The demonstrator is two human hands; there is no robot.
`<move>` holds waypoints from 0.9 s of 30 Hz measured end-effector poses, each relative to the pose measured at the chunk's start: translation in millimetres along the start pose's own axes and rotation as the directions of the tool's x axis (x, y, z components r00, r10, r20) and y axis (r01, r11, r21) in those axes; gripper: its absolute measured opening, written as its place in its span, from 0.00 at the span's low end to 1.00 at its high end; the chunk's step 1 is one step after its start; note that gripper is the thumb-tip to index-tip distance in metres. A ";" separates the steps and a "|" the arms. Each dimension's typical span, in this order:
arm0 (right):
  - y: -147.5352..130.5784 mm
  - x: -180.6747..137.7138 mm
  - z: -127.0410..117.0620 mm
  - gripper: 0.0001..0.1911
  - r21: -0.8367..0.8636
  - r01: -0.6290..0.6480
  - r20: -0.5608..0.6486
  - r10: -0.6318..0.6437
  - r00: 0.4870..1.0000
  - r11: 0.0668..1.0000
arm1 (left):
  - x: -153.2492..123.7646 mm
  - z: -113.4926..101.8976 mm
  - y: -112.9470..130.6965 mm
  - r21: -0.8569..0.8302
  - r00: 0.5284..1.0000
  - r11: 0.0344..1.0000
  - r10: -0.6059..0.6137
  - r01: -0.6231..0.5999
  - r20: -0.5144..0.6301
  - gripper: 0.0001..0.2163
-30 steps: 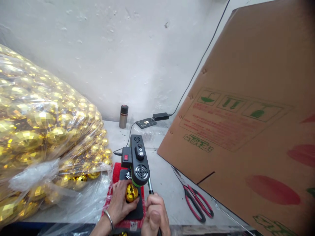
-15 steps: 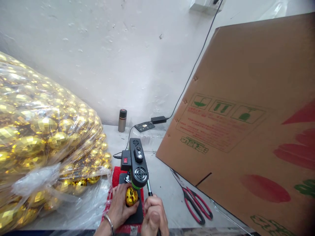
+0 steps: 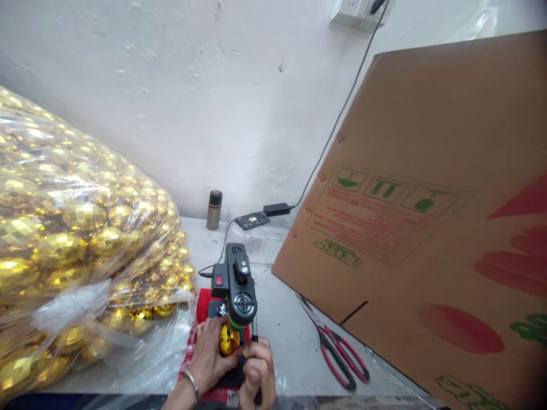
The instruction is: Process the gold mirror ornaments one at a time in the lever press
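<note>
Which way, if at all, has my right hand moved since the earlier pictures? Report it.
Yes: your right hand has shifted left, away from the scissors.

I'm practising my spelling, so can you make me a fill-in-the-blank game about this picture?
The left hand holds a ball coloured ____.
The hand on the machine lever is the ____ one.
The scissors have black and ____ handles.
The bracelet is on the ____ wrist.

Missing words: gold; right; red; left.

1 capped bottle, probably 1 wall socket, scissors beside 1 cardboard box
</note>
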State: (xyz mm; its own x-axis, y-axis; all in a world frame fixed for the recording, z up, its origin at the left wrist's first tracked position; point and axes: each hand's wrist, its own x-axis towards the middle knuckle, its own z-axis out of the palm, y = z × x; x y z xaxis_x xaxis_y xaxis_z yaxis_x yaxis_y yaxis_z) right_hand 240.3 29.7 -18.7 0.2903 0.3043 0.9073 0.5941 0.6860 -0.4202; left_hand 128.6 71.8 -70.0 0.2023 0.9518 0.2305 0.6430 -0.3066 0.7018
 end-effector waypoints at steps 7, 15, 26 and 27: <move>-32.3 71.0 -12.7 0.17 0.053 -0.246 0.140 0.237 0.961 0.968 | 0.9 -3.2 3.2 -0.053 1.000 0.998 -0.024 0.024 -0.001 0.20; -41.2 86.1 -11.0 0.17 0.083 -0.212 0.148 0.198 0.969 0.974 | -88.2 -3.9 -45.1 0.059 0.987 0.989 0.140 -0.136 -0.083 0.31; -35.9 65.2 -10.1 0.18 0.076 -0.223 0.113 0.214 0.970 0.972 | 35.8 -108.5 -54.9 0.483 0.966 0.848 -0.121 0.220 -0.229 0.15; -34.7 64.3 -11.1 0.18 0.078 -0.214 0.119 0.204 0.972 0.974 | 40.0 -107.1 -55.0 0.476 0.971 0.855 -0.119 0.207 -0.209 0.14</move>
State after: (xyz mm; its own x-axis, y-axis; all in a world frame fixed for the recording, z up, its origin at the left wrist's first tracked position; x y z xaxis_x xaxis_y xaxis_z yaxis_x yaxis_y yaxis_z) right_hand 246.7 18.2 54.0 0.3137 0.5144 0.7981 0.4577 0.6545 -0.6018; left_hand 22.3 126.0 -27.1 -0.0343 0.9591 0.2811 0.9431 -0.0620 0.3265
